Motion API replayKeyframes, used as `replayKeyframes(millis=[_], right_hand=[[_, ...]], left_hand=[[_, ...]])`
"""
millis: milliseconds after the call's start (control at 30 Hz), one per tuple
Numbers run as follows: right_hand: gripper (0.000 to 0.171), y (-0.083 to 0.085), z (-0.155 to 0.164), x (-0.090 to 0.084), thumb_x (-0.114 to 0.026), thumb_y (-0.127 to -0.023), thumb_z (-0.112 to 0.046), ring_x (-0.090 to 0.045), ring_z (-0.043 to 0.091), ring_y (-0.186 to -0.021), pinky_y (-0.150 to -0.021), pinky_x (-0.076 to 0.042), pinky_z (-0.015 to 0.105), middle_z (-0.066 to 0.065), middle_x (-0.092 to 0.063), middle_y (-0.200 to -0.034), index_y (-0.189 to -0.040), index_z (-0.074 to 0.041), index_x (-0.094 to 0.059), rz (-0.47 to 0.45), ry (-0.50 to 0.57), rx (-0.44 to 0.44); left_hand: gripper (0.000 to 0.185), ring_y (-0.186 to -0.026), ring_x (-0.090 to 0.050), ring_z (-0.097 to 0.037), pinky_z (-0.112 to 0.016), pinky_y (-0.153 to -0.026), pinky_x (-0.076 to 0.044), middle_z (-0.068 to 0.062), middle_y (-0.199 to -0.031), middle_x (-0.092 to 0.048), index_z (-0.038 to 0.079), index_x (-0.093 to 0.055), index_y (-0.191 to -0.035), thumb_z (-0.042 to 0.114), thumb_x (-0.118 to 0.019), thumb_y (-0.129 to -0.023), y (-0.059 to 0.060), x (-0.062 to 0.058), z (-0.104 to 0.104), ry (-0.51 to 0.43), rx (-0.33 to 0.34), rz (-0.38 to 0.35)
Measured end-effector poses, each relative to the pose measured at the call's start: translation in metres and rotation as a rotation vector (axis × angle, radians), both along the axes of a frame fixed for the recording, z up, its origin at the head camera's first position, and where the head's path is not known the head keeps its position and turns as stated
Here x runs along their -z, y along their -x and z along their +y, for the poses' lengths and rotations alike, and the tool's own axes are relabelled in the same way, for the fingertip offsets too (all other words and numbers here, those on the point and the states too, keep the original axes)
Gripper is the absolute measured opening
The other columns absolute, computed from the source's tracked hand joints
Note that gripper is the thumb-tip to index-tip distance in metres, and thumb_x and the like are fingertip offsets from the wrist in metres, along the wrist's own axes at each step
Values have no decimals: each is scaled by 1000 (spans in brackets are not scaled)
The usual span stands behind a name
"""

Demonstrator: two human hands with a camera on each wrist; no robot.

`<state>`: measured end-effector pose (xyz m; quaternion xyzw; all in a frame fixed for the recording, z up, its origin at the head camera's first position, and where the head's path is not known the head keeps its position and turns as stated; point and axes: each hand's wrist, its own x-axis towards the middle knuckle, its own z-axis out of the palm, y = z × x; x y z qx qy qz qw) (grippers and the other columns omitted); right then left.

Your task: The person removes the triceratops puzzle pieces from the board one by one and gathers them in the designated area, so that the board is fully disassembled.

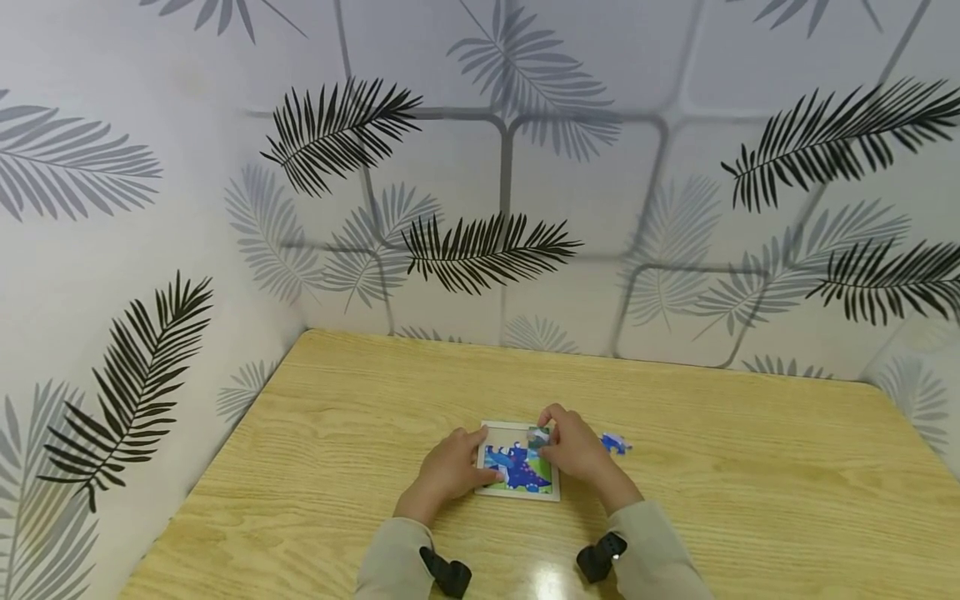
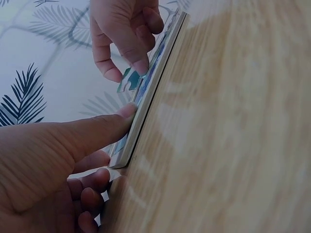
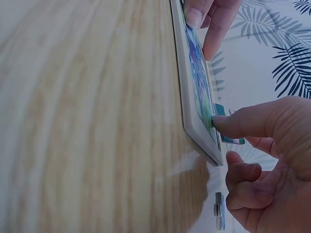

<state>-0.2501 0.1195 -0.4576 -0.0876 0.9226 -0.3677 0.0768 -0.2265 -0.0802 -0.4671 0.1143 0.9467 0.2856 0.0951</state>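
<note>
Head | left hand (image 1: 448,463) grips puzzle frame (image 1: 517,494), partly hiding its edge | right hand (image 1: 577,447) pinches piece (image 1: 537,436), partly covered

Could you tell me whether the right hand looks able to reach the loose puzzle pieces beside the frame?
Probably yes: the loose pieces lie on the table close to the right hand, with nothing visibly in between. It pinches another puzzle piece, so it would likely need to release that first.

A yellowish wood-grain table (image 1: 337,425) spreads beneath the fingers (image 2: 103,60), a white glare (image 1: 550,581) on their near side; beyond them, a pale wall (image 1: 585,187) bears black and gray leaf prints (image 1: 487,255).
</note>
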Motion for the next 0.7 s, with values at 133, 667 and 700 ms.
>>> replayKeyframes(millis=[133,667,700], right_hand=[[29,-1,-1,0,-65,-78,-2,-45,19,-70,-57,-36,29,7,-46,-81,-97,-12,-46,2,-7,2],[14,2,4,9,-60,-84,-6,-47,17,-66,-54,-39,27,6,-54,-81,-98,-10,-58,35,107,79],[14,2,5,9,-60,-84,-6,-48,17,-66,-54,-39,27,6,-54,-81,-98,-10,-58,34,119,87]], left_hand=[[75,-77,-43,-19,-33,-67,-36,-2,-86,-44,10,-41,-136,41,-70,-74,1,2,0,-6,-1,-5],[75,-86,-47,-20,-38,-80,-41,-7,-101,-51,11,-41,-136,41,-70,-74,0,1,0,9,-12,-12],[75,-87,-47,-20,-39,-80,-41,-8,-103,-51,12,-41,-137,41,-70,-74,0,1,1,11,-13,-14]])
